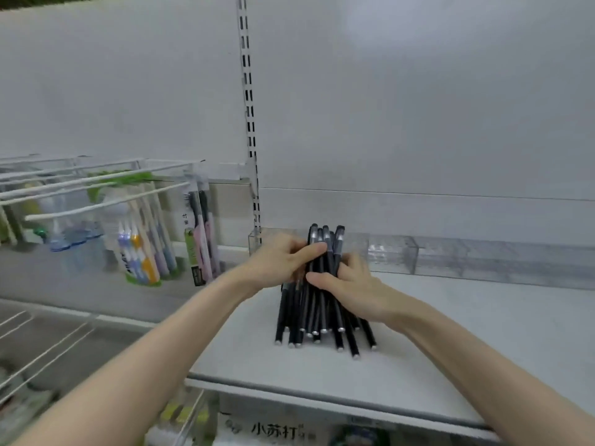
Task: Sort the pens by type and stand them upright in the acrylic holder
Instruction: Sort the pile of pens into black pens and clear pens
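Head view: soft, even, cool indoor light; slight blur; wide-angle bend.
Brightest spot is a diffuse glow on the back panel [370, 33] high above the fingers [309, 249]. Shadows weak: one pale grey smear on the shelf [450, 333] under the pens [317, 304], just below the fingers. Small dull glints on the acrylic holder [392, 254] right of the fingers. Hanging packets [145, 239] well left of the fingers are smeared, out of focus. Slotted upright [248, 107] above the fingers bows; forearms [128, 365] stretch toward the lower corners.
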`<state>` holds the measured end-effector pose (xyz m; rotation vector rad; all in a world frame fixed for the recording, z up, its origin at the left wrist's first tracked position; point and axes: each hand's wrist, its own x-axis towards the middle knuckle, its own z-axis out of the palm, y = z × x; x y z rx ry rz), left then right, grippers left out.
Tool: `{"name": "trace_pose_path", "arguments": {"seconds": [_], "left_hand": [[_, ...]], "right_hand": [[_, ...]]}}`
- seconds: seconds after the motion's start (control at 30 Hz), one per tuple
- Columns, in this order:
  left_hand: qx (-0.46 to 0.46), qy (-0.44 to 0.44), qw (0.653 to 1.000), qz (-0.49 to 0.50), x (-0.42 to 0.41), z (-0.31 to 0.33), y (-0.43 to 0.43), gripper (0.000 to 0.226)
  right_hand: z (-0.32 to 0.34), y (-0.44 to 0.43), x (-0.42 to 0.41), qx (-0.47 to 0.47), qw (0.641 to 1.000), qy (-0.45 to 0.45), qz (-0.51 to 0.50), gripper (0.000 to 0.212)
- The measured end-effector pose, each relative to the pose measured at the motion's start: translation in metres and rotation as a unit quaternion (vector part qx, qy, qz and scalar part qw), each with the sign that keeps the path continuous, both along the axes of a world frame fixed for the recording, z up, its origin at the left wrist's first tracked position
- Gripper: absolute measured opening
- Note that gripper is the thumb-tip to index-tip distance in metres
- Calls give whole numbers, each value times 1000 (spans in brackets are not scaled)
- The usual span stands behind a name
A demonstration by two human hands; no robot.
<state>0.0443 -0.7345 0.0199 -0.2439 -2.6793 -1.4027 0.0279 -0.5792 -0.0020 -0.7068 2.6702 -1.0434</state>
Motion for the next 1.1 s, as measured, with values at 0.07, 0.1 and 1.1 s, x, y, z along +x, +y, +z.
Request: {"name": "trace_pose_path", "arguments": {"seconds": [0.07, 0.1, 1.1], "left_hand": [[-32, 31, 999, -10, -9, -14, -6, 50], [-67, 49, 997, -8, -13, -23, -9, 50], [-211, 117, 970, -3, 4, -32, -29, 39]], "right_hand": [[-6, -2, 3, 51, 997, 37, -43, 48], [-9, -5, 5, 66, 994, 54, -66, 47], [-6, 13, 18, 26, 967, 188, -171, 42]]}}
